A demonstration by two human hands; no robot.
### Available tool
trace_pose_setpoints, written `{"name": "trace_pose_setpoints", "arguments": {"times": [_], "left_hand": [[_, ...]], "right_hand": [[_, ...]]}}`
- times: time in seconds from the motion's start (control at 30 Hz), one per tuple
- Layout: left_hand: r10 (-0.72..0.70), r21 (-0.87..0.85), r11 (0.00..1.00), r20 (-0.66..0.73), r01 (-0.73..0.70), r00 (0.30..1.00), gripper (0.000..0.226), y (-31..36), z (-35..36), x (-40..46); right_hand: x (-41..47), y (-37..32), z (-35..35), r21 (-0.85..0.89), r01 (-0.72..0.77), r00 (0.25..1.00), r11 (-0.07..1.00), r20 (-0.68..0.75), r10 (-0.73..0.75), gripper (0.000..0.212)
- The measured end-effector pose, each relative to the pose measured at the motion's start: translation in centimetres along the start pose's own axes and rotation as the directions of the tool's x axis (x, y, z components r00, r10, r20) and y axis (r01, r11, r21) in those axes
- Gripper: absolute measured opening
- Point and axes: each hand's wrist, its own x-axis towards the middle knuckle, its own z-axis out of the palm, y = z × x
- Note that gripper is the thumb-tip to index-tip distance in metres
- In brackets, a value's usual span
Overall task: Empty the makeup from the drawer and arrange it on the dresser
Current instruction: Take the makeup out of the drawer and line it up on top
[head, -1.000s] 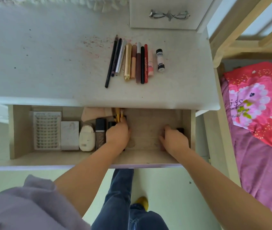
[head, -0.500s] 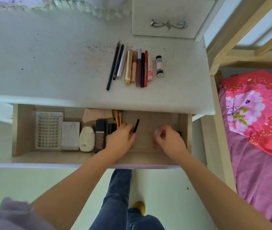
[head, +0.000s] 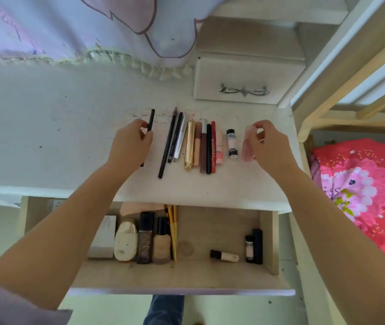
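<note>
A: What's nearest you?

B: Open drawer [head: 186,273] at 6 o'clock. Inside, L to R: white box [head: 103,238], cream compact [head: 125,240], dark UNNY bottle [head: 145,238], foundation bottle [head: 161,242], yellow brush handles [head: 174,231]. At 5 o'clock a small tube [head: 225,255] lies flat, w/ two dark tubes [head: 254,246] upright by the right wall.

A: And my hands?

B: Both up over the dresser [head: 46,137]. Your left hand [head: 128,144], approx 11 o'clock, has fingers curled round a thin black pencil [head: 150,120]. Your right hand [head: 269,144], 1 o'clock, pinches a pale pink tube [head: 248,148] at its top w/ fingertips.

A: Between them?

B: Row of makeup sticks [head: 194,144] at 12 o'clock, side by side; a small white bottle [head: 232,144] at its right end, just beside the pink tube.
</note>
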Motion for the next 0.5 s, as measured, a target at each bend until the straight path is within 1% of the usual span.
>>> {"name": "trace_pose_setpoints", "arguments": {"times": [0.07,0.13,0.2,0.23,0.3,0.37,0.43,0.47,0.5], "left_hand": [[0.006,0.086,0.996,0.043,-0.01,0.999,0.031,0.1,1.1,0.6],[0.051,0.186,0.981,0.052,-0.06,0.997,0.032,0.3,2.1,0.7],[0.091,0.214,0.972,0.055,-0.1,0.994,0.032,0.5,2.8,0.6],[0.101,0.213,0.971,0.063,-0.112,0.993,0.032,0.6,2.9,0.5],[0.108,0.194,0.973,0.08,-0.121,0.991,0.033,0.8,3.0,0.1],[0.098,0.13,0.986,0.075,-0.107,0.992,0.032,0.8,2.7,-0.6],[0.11,0.02,0.994,0.021,-0.11,0.994,0.024,0.5,2.1,-2.3],[0.14,-0.029,0.99,-0.015,-0.14,0.99,0.017,0.2,1.8,-3.6],[0.18,-0.074,0.98,-0.038,-0.183,0.983,0.011,-0.2,1.7,-5.3]], "right_hand": [[1.5,0.4,0.7,-0.115,0.014,1.0,0.993,0.015,-0.012,0.029],[2.3,0.8,1.4,-0.211,0.004,0.999,0.978,0.041,0.004,0.03],[2.4,1.2,1.8,-0.275,-0.007,0.999,0.961,0.048,0.021,0.031],[2.3,1.3,1.9,-0.279,-0.012,0.999,0.96,0.042,0.024,0.032],[1.7,1.4,1.7,-0.237,-0.024,1.0,0.971,0.006,0.026,0.036],[0.3,1.4,1.1,-0.167,-0.004,0.998,0.986,-0.068,-0.007,0.034],[-2.7,1.4,0.5,-0.1,0.114,0.984,0.988,-0.127,-0.126,0.022],[-4.7,1.6,0.4,-0.069,0.182,0.975,0.981,-0.114,-0.189,0.018],[-7.0,2.1,0.5,-0.043,0.222,0.973,0.974,-0.051,-0.224,0.017]]}}
